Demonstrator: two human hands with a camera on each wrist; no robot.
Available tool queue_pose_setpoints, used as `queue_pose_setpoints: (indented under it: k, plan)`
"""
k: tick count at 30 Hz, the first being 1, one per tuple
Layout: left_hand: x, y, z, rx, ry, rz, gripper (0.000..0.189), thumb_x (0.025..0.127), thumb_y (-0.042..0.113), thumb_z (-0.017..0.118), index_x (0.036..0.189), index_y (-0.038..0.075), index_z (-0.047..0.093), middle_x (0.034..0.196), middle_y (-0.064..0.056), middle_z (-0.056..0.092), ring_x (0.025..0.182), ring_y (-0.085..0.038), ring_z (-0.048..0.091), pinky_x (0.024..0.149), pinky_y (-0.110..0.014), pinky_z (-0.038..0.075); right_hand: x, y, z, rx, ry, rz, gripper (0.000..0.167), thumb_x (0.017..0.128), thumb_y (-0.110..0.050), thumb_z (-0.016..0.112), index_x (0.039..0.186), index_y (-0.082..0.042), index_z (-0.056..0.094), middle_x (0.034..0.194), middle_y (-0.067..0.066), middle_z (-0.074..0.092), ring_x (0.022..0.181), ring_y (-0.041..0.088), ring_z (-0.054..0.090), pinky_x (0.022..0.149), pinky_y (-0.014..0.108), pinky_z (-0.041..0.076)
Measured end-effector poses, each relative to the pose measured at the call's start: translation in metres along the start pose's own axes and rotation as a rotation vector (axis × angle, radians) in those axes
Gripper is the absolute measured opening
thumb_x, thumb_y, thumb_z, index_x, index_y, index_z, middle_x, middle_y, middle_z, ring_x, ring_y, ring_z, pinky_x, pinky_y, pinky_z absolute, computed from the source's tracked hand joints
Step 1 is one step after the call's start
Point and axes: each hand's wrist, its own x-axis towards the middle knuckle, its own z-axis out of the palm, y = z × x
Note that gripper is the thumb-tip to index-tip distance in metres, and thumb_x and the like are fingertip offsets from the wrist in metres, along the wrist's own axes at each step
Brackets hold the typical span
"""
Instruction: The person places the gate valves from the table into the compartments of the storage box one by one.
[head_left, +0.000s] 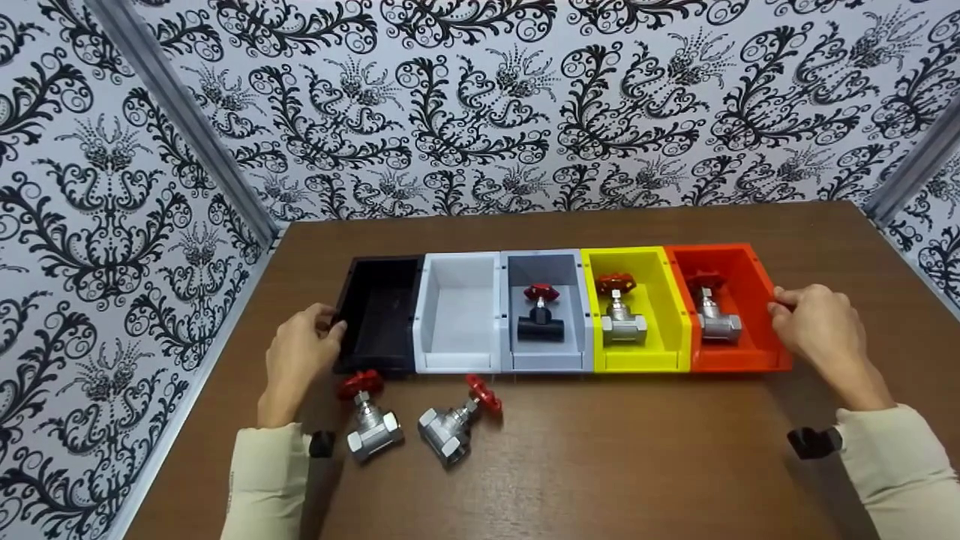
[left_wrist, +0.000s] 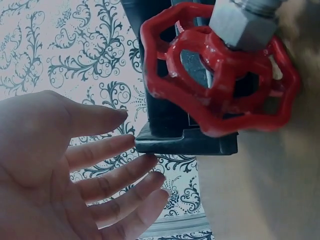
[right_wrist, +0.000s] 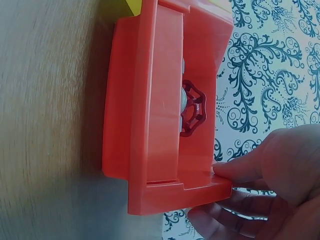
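1. Table (head_left: 637, 465): lower frame.
2. Bin row (head_left: 461, 363): mid-frame, black bin (head_left: 379, 315) at left end, red bin (head_left: 759, 304) at right.
3. L hand (head_left: 300, 352): fingers apart, at black bin's outer edge (contact unclear). R hand (head_left: 821, 326): pinching red bin's rim. Step, prob.: adjusting row; next calls for even pressure, both ends.
4. 3 binned valves (head_left: 623, 328), ctr-right; 2 loose valves (head_left: 373, 433), lower left of ctr.

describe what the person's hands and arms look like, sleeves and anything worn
A cream left sleeve and matching right sleeve cover the forearms. The left hand and right hand are ungloved. One small black device shows by the left cuff, another by the right.
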Motion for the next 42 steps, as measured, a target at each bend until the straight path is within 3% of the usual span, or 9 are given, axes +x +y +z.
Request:
queue_pose_setpoints:
  k: [6, 19, 26, 32, 42]
  plan:
    - [-0.005, -0.001, 0.000, -0.014, 0.011, 0.026, 0.032, 0.096, 0.026, 0.062, 0.121, 0.006, 0.065, 0.115, -0.016, 0.070, 0.103, -0.034, 0.066, 0.083, -0.058, 0.048, 0.001, 0.001, 0.000, -0.002, 0.011, -0.015, 0.038, 0.091, -0.015, 0.059, 0.122, 0.007, 0.062, 0.115, 0.038, 0.059, 0.073, 0.049, 0.059, 0.054, 0.048, 0.045]
    - [-0.019, 0.009, -0.002, -0.017, 0.076, 0.086, 0.031, 0.094, 0.023, 0.065, 0.117, 0.002, 0.067, 0.113, -0.022, 0.065, 0.108, -0.040, 0.059, 0.085, -0.059, 0.046, 0.000, 0.001, 0.001, -0.001, -0.003, -0.003, 0.039, 0.091, -0.015, 0.060, 0.123, 0.006, 0.062, 0.114, 0.040, 0.059, 0.075, 0.048, 0.058, 0.058, 0.051, 0.046]
    - [-0.026, 0.015, -0.001, -0.017, 0.099, 0.103, 0.027, 0.093, 0.023, 0.065, 0.113, 0.005, 0.069, 0.097, -0.015, 0.067, 0.091, -0.033, 0.062, 0.077, -0.054, 0.048, -0.001, 0.001, 0.001, -0.007, 0.018, -0.019, 0.037, 0.091, -0.015, 0.060, 0.122, 0.006, 0.063, 0.112, 0.040, 0.060, 0.074, 0.049, 0.058, 0.060, 0.056, 0.046]
    - [-0.030, 0.018, 0.002, -0.027, 0.074, 0.115, 0.025, 0.093, 0.023, 0.066, 0.112, 0.007, 0.070, 0.086, -0.006, 0.070, 0.078, -0.026, 0.064, 0.070, -0.049, 0.049, -0.001, 0.001, 0.002, -0.005, 0.011, 0.002, 0.037, 0.092, -0.015, 0.060, 0.123, 0.004, 0.063, 0.113, 0.040, 0.060, 0.077, 0.054, 0.058, 0.062, 0.059, 0.046]
    - [-0.032, 0.021, 0.007, -0.060, 0.032, 0.136, 0.021, 0.092, 0.023, 0.067, 0.107, 0.009, 0.071, 0.082, -0.003, 0.071, 0.076, -0.024, 0.064, 0.071, -0.048, 0.048, 0.000, 0.001, 0.001, 0.012, 0.005, -0.003, 0.037, 0.091, -0.014, 0.060, 0.121, 0.006, 0.064, 0.110, 0.039, 0.061, 0.072, 0.048, 0.059, 0.059, 0.054, 0.046]
